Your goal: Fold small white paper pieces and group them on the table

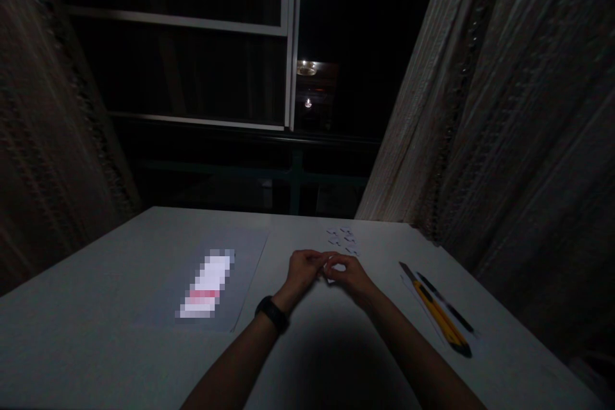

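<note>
A small white paper piece (330,280), partly hidden, is pinched left of the yellow cutter (441,319) by the left hand (303,269) and right hand (352,274), brought together. Farther off, left of the cutter, slips (349,239) are marked too finely to be read; well left, a panel (207,284) is pixelated.

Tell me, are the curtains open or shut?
Open: the left curtain and right curtain hang apart, and the window frame shows between them.
</note>
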Action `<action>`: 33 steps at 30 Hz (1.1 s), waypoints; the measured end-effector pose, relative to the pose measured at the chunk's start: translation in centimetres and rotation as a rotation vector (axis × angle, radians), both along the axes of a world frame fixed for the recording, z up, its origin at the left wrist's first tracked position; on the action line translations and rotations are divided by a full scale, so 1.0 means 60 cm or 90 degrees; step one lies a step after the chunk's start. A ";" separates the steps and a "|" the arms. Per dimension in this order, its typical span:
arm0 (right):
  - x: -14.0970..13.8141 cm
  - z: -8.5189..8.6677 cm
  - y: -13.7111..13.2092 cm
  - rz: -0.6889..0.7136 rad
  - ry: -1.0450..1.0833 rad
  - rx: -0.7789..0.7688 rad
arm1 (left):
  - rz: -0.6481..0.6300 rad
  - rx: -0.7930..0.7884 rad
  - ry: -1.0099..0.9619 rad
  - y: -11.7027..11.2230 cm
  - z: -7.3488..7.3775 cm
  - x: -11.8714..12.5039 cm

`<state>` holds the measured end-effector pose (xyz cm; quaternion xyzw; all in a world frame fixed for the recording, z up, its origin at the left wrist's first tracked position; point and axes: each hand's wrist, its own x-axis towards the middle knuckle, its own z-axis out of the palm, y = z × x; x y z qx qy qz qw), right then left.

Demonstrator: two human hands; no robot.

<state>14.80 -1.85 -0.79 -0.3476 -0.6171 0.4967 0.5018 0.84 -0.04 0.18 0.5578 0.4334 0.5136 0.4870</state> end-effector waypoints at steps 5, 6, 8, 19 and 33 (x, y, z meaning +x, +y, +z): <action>-0.001 0.004 -0.001 -0.023 -0.006 0.029 | 0.007 -0.006 0.026 0.002 -0.004 0.001; -0.001 0.006 -0.001 -0.029 -0.012 0.046 | 0.011 -0.001 0.028 0.002 -0.003 0.001; 0.000 0.009 0.002 -0.043 -0.030 0.086 | 0.015 0.010 0.022 0.001 -0.001 0.001; 0.011 0.003 0.017 -0.148 -0.097 0.128 | 0.020 0.024 -0.019 0.004 -0.003 0.004; 0.006 0.004 0.011 -0.307 -0.179 0.198 | -0.046 0.056 -0.016 0.002 0.001 0.002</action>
